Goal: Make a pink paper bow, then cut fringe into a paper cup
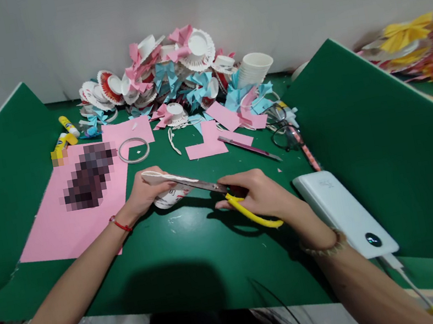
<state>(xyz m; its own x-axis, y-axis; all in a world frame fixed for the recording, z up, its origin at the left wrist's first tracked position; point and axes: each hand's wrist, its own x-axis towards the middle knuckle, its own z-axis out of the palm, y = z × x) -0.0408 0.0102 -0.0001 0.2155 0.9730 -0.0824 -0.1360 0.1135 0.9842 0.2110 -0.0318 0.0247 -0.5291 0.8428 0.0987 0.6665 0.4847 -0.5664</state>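
Over the middle of the green table, my left hand [147, 192] is closed around a white paper cup [168, 198] with printed marks on its side. The cup is tilted, and its rim faces up and away. Yellow-handled scissors [245, 210] are in my right hand [258, 194], with fingers through the handles. Their blades point left and reach the cup's rim, where a pale strip of the edge lies along them. Whether the blades are fully closed on the paper I cannot tell.
Behind lies a heap of paper-cup hats with pink and blue bows [168, 78], beside stacked cups [254, 68]. Pink paper [54, 224], a tape ring [133, 151], glue sticks [68, 126], a craft knife [250, 147], glasses [285, 136] and a white power bank [340, 212] surround my hands. Green panels [391, 153] flank both sides.
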